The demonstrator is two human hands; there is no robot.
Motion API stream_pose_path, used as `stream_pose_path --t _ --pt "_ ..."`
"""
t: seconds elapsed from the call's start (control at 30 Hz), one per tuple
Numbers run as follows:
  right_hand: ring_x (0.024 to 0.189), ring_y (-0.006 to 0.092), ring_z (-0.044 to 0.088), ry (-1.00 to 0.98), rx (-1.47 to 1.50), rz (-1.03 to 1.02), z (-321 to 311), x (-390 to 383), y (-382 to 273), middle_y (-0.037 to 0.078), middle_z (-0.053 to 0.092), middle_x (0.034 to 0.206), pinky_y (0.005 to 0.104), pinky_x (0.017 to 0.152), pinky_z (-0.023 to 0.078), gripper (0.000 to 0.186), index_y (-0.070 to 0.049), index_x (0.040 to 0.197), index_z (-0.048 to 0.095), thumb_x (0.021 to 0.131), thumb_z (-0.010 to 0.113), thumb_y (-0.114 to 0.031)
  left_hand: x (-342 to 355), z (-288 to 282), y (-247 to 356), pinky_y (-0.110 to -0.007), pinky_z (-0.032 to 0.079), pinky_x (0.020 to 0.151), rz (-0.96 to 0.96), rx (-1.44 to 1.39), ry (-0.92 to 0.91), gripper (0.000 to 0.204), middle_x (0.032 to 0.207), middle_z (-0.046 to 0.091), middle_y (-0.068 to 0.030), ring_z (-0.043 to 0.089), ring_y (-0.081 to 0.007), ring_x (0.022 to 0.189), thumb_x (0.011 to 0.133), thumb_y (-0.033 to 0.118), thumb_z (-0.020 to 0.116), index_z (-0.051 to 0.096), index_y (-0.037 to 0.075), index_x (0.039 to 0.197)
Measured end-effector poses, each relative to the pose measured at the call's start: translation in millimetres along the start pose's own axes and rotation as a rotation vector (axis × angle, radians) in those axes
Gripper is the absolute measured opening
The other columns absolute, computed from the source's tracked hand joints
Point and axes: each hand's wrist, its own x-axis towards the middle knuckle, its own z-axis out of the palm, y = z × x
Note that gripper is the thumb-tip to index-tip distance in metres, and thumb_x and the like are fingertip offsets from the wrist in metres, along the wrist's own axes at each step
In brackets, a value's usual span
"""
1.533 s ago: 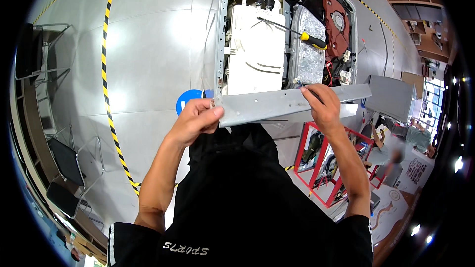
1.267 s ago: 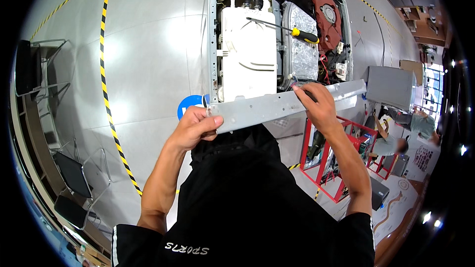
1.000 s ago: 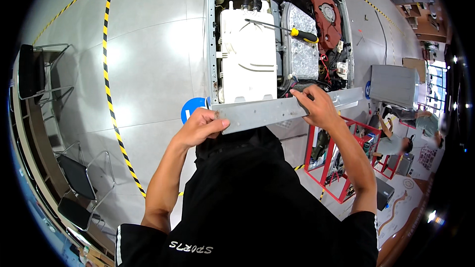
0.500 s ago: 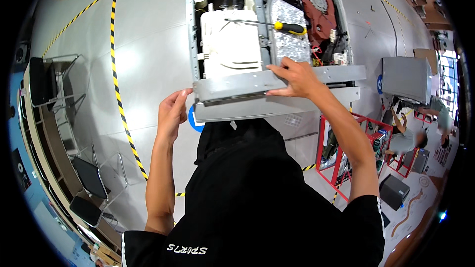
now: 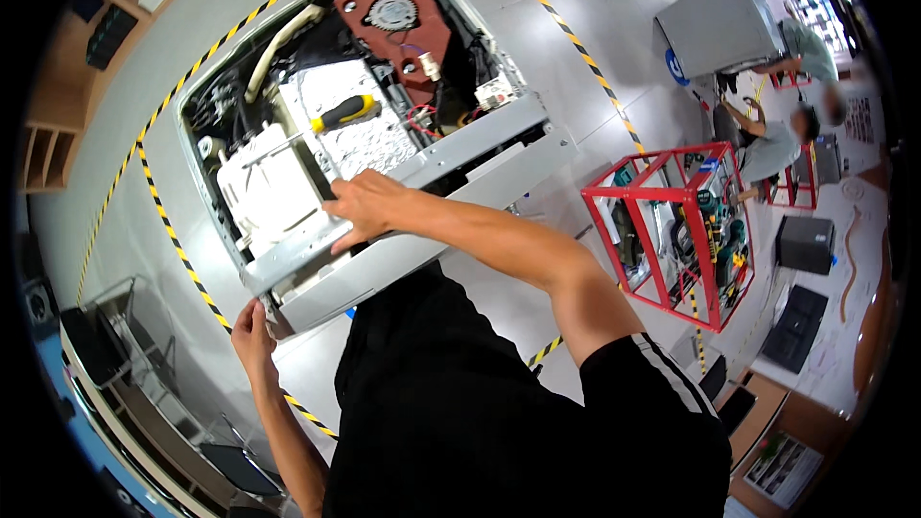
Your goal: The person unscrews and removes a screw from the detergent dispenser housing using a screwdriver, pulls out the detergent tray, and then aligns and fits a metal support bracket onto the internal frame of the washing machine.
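Note:
In front of me stands an opened washing machine (image 5: 203, 221) with its top off and its inner parts showing. My right hand (image 5: 369, 206) grips the grey metal crossbar (image 5: 460, 146) along its near edge, fingers on one side and thumb on the other. At the bar's left end, my left hand (image 5: 253, 341) has its fingertips pinched together against the corner; what they hold, if anything, is hidden. A grey front panel (image 5: 408, 254) runs just below the bar, with a gap between them. Across the white plastic housing (image 5: 264, 187) and the foil-like cover lies a yellow-and-black screwdriver (image 5: 342, 112).
A red-framed cart (image 5: 691, 194) with tools stands to the right. Farther off are a grey boxy appliance (image 5: 721, 24) and two people at work. Black chairs (image 5: 96, 341) line the left side. Yellow-and-black tape (image 5: 173, 238) marks the floor around the machine.
The view has turned, so the machine now sits tilted and farther left. My right hand still grips the bar, and my left fingertips remain at its left end, now below the corner.

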Motion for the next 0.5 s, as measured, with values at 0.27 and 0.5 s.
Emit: stream_pose_path --t 0.27,0.5 --pt "0.075 0.0334 0.061 0.012 0.042 0.014 9.4 -14.7 8.3 0.017 0.058 0.084 0.0417 0.066 0.048 0.063 -0.003 0.084 0.064 0.065 0.065 -0.062 -0.1 12.8 -2.1 -0.02 0.023 0.037 -0.012 0.153 -0.007 0.035 0.057 0.039 0.0065 0.03 -0.0023 0.041 0.09 0.027 0.057 0.06 -0.004 0.106" --pt "0.072 0.0318 0.061 0.08 0.044 0.002 12.4 -18.5 15.3 0.017 0.056 0.084 0.0398 0.059 0.049 0.061 -0.005 0.091 0.065 0.066 0.066 -0.06 2.7 13.5 6.0 -0.021 0.022 0.039 -0.057 0.024 -0.143 0.036 0.053 0.036 0.0069 0.029 -0.0019 0.043 0.09 0.024 0.057 0.056 -0.006 0.11"
